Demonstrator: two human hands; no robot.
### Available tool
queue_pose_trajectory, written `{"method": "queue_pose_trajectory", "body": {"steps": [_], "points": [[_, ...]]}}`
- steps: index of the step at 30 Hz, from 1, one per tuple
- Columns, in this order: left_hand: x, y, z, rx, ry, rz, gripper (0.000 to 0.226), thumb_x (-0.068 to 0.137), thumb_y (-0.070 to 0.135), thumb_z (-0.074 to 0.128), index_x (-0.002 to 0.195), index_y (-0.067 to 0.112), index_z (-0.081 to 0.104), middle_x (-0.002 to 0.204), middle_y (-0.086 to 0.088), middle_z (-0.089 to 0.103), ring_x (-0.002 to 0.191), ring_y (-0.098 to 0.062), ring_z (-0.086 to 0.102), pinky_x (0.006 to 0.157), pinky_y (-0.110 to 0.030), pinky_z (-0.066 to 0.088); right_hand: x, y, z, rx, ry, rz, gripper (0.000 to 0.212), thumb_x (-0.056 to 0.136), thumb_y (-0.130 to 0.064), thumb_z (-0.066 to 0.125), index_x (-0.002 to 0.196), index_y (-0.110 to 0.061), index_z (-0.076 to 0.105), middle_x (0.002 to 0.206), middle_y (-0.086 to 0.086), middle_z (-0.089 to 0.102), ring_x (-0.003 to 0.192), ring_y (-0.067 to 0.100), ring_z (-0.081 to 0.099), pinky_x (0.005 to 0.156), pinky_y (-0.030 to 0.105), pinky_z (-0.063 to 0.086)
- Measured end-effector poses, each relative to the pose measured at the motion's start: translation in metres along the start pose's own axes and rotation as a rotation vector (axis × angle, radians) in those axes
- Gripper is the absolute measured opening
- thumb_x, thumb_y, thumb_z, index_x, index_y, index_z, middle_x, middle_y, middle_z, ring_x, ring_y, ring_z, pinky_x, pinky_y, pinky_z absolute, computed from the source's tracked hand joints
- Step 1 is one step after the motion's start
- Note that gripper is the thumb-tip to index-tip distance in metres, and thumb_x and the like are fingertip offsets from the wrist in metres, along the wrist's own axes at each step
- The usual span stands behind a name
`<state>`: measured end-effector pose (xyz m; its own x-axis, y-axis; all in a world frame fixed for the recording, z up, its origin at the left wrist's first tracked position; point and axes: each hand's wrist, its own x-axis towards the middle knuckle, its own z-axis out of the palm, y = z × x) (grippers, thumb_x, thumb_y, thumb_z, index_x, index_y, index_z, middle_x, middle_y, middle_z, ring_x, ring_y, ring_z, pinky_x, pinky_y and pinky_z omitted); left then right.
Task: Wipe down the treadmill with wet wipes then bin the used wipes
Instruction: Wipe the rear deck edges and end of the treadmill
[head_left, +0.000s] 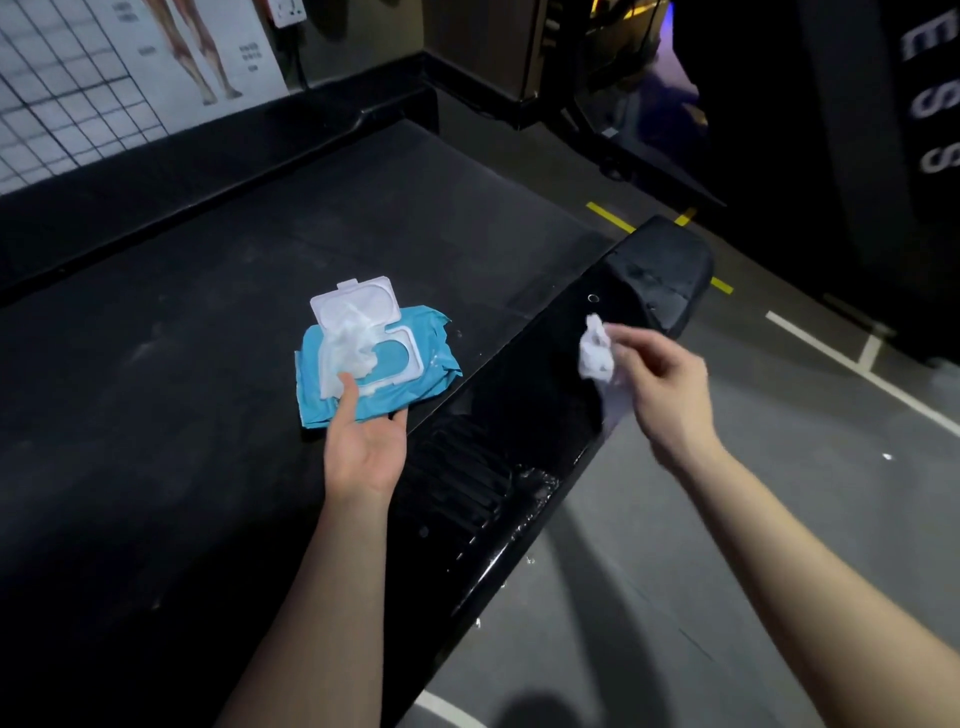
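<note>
A blue pack of wet wipes lies on the treadmill's black belt, its white lid flipped open and a fresh wipe sticking up from the slot. My left hand rests palm up against the pack's near edge, thumb on the pack beside the fresh wipe, fingers relaxed. My right hand pinches a crumpled white used wipe above the treadmill's glossy black side rail. The rail looks wet, with droplets near its ribbed section.
A grey floor with white and yellow lines runs right of the rail. A black machine base stands at the far right. The wall with a grid chart and anatomy poster is at the far left. No bin is visible.
</note>
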<state>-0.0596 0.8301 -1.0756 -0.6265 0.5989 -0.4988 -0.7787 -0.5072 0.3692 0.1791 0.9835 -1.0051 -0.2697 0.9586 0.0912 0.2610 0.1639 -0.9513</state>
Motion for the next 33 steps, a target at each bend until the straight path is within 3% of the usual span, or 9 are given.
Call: {"method": "queue_pose_trajectory", "body": {"steps": [4, 8, 10, 12, 17, 22, 27, 30, 33], "points": [[0.001, 0.000, -0.001, 0.017, -0.008, -0.012, 0.043, 0.105, 0.026, 0.062, 0.148, 0.019, 0.056, 0.139, -0.008, 0.069, 0.131, -0.029, 0.065, 0.120, -0.052, 0.043, -0.009, 0.026, 0.014, -0.382, -0.165, -0.238, 0.036, 0.092, 0.002, 0.061, 0.113, -0.024, 0.076, 0.111, -0.015, 0.073, 0.095, -0.005, 0.067, 0.089, 0.031, 0.055], [0.004, 0.001, -0.004, 0.010, -0.015, -0.013, 0.046, 0.105, 0.026, 0.063, 0.150, 0.018, 0.055, 0.141, -0.010, 0.068, 0.132, -0.030, 0.064, 0.120, -0.052, 0.043, -0.081, 0.022, 0.036, -0.298, -0.434, -0.373, 0.035, 0.090, 0.005, 0.063, 0.114, -0.017, 0.076, 0.116, -0.012, 0.074, 0.110, -0.002, 0.067, 0.097, 0.025, 0.053], [0.004, 0.001, -0.004, 0.012, -0.021, -0.011, 0.046, 0.105, 0.025, 0.063, 0.150, 0.018, 0.055, 0.142, -0.010, 0.067, 0.132, -0.030, 0.064, 0.120, -0.052, 0.042, -0.115, 0.013, 0.042, -0.192, -0.547, -0.312, 0.035, 0.092, 0.005, 0.061, 0.113, -0.018, 0.077, 0.107, -0.011, 0.076, 0.099, 0.000, 0.069, 0.089, 0.020, 0.052], [0.003, 0.001, -0.004, 0.012, -0.024, -0.012, 0.046, 0.105, 0.025, 0.063, 0.150, 0.017, 0.054, 0.143, -0.010, 0.067, 0.133, -0.030, 0.063, 0.121, -0.052, 0.042, -0.135, 0.006, 0.045, -0.071, -0.637, -0.043, 0.033, 0.096, -0.002, 0.061, 0.111, -0.026, 0.078, 0.086, -0.001, 0.075, 0.074, 0.003, 0.063, 0.070, 0.021, 0.047], [-0.001, 0.000, -0.001, 0.039, -0.024, -0.009, 0.042, 0.107, 0.026, 0.060, 0.148, 0.018, 0.056, 0.140, -0.009, 0.069, 0.131, -0.028, 0.065, 0.120, -0.051, 0.042, -0.091, -0.005, 0.033, 0.485, -0.414, 0.509, 0.020, 0.094, 0.000, 0.062, 0.108, -0.005, 0.076, 0.102, 0.017, 0.076, 0.085, 0.020, 0.070, 0.072, 0.024, 0.056], [0.000, 0.000, 0.000, 0.035, -0.015, -0.004, 0.042, 0.106, 0.024, 0.061, 0.148, 0.019, 0.055, 0.140, -0.009, 0.069, 0.131, -0.029, 0.065, 0.119, -0.053, 0.043, -0.016, 0.009, 0.002, -0.078, -0.041, 0.072, 0.029, 0.097, -0.006, 0.058, 0.107, -0.026, 0.076, 0.096, -0.003, 0.077, 0.084, 0.007, 0.065, 0.076, 0.025, 0.050], [0.001, 0.001, -0.002, 0.047, -0.029, -0.013, 0.044, 0.107, 0.026, 0.060, 0.149, 0.019, 0.054, 0.143, -0.009, 0.067, 0.134, -0.030, 0.063, 0.121, -0.053, 0.041, -0.066, 0.016, 0.042, -0.241, -0.389, -0.159, 0.033, 0.095, -0.003, 0.060, 0.110, -0.027, 0.077, 0.098, -0.014, 0.076, 0.081, -0.004, 0.066, 0.080, 0.029, 0.056], [0.001, 0.001, -0.002, 0.068, -0.044, -0.025, 0.048, 0.105, 0.029, 0.060, 0.151, 0.018, 0.053, 0.145, -0.009, 0.065, 0.136, -0.029, 0.060, 0.123, -0.052, 0.038, -0.088, 0.007, 0.062, -0.182, -0.548, -0.032, 0.031, 0.097, -0.010, 0.059, 0.107, -0.032, 0.077, 0.079, -0.005, 0.073, 0.065, 0.011, 0.061, 0.066, 0.030, 0.050], [0.001, 0.001, -0.001, 0.089, -0.040, -0.014, 0.049, 0.106, 0.030, 0.060, 0.152, 0.019, 0.052, 0.145, -0.008, 0.065, 0.135, -0.028, 0.061, 0.123, -0.052, 0.038, -0.060, 0.006, 0.063, 0.017, -0.435, 0.126, 0.025, 0.097, -0.008, 0.061, 0.105, -0.024, 0.079, 0.089, -0.009, 0.077, 0.074, -0.001, 0.064, 0.071, 0.024, 0.051]]}}
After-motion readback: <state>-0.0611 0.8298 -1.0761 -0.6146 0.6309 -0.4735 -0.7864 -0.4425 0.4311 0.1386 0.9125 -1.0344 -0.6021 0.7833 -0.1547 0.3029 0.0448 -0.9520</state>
